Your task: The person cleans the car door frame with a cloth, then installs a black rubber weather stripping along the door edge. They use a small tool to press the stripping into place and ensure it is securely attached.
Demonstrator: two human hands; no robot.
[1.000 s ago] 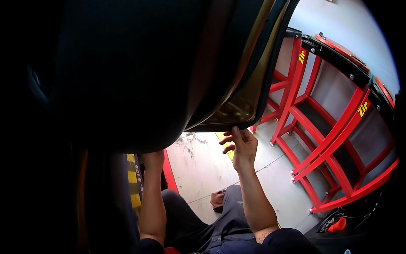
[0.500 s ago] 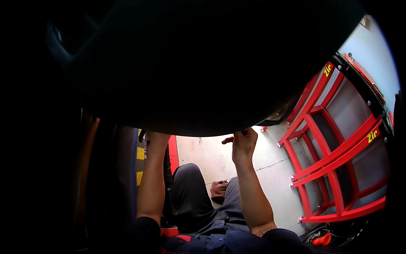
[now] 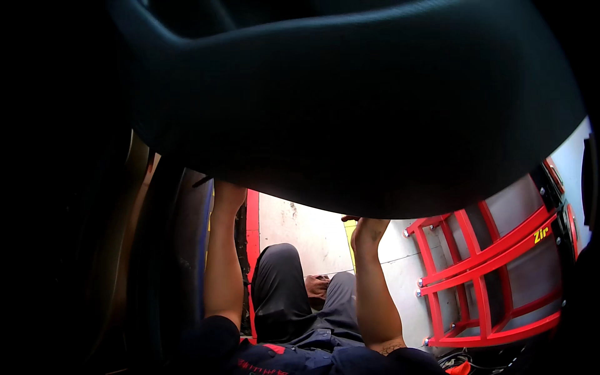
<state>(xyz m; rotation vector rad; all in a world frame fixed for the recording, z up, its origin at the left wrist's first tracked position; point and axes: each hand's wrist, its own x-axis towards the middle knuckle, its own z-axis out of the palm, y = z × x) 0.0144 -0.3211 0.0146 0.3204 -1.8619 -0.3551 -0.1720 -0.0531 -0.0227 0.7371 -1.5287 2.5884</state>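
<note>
The right grip [image 3: 370, 231] is raised to the lower edge of a large dark panel [image 3: 375, 131], its upper part cut off from view behind that edge; a fingertip shows pointing left just under it, but how far the fingers are spread, and whether they press on the panel or hold anything, cannot be told. The left grip [image 3: 230, 190] reaches up behind the same edge farther left, its fingers hidden too, so its opening and any hold stay unclear. The panel fills the upper and middle part of the view, its underside edge bowed downward, with a paler ridge running across near its top. The person's bent knees, in dark trousers [image 3: 278, 281], lie below, between the two forearms, and a brown cloth-like bundle [image 3: 317, 286] shows between the knees. Beneath lies a pale tiled floor [image 3: 331, 244] with a red stripe [image 3: 252, 234] just beside the left forearm and a yellow stripe [image 3: 350, 237] near the right grip. Red tubular frames [image 3: 480, 306] stand to the right, apart from the right forearm, and an orange-red item [image 3: 460, 369] is partly visible at the lower edge.
</note>
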